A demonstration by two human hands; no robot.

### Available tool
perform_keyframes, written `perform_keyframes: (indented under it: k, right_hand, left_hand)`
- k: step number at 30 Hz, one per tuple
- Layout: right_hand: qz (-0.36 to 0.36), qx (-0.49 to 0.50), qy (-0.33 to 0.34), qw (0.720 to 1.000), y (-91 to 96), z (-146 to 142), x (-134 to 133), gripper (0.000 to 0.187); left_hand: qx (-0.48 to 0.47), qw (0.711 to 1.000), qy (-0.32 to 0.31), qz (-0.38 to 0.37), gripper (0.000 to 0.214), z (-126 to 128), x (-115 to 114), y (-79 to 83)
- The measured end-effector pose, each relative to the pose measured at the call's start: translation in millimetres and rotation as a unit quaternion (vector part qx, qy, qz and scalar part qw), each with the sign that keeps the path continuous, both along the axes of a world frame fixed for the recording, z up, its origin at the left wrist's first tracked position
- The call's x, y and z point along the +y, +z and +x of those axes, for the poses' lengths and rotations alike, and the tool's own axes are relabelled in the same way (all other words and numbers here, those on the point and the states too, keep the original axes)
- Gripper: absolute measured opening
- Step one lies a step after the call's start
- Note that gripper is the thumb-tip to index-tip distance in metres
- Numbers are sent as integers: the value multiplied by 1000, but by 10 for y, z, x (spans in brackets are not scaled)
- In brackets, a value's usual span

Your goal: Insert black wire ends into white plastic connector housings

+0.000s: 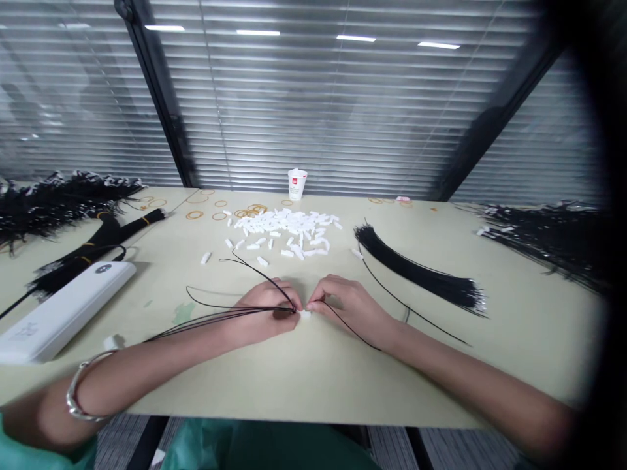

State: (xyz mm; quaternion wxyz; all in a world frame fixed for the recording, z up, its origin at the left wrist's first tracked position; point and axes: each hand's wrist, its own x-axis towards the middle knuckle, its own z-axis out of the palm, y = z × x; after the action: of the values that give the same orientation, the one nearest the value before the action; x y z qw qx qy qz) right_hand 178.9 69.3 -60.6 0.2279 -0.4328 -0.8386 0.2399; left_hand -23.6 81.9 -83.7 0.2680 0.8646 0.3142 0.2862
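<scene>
Between my two hands, just above the table, is a small white plastic connector (305,314). My left hand (272,307) is closed, pinching the connector's left side along with several thin black wires (210,315) that trail left over the forearm. Opposite it, my right hand (343,303) pinches a single black wire (350,324) at the connector's right end; the wire's tail runs down to the right. Fingertips partly hide where wire and connector meet. Beyond the hands lies a loose pile of white connectors (294,225).
A bundle of black wires (421,267) lies to the right, with a loose wire beside it. At left are a white power bank (68,313) and banded wire bundles (102,245). A paper cup (296,185) and rubber bands (252,211) stand and lie at the back.
</scene>
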Motion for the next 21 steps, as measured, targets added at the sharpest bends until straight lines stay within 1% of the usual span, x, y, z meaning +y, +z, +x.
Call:
perform_keyframes:
  k: [10, 14, 18, 21]
  right_hand:
    - [21, -23, 8, 999, -8, -25, -26, 25]
    - [15, -31, 7, 999, -13, -37, -37, 26]
    - [1, -35, -3, 999, -47, -25, -42, 24]
    - [-8, -32, 11, 999, -60, -26, -22, 21]
  left_hand:
    - [6, 1000, -1, 2, 8, -1, -7, 14]
    - [9, 1000, -1, -3, 9, -8, -19, 36]
    - [1, 1000, -3, -5, 8, -4, -10, 21]
    - [-3, 1000, -6, -3, 8, 2, 1, 2]
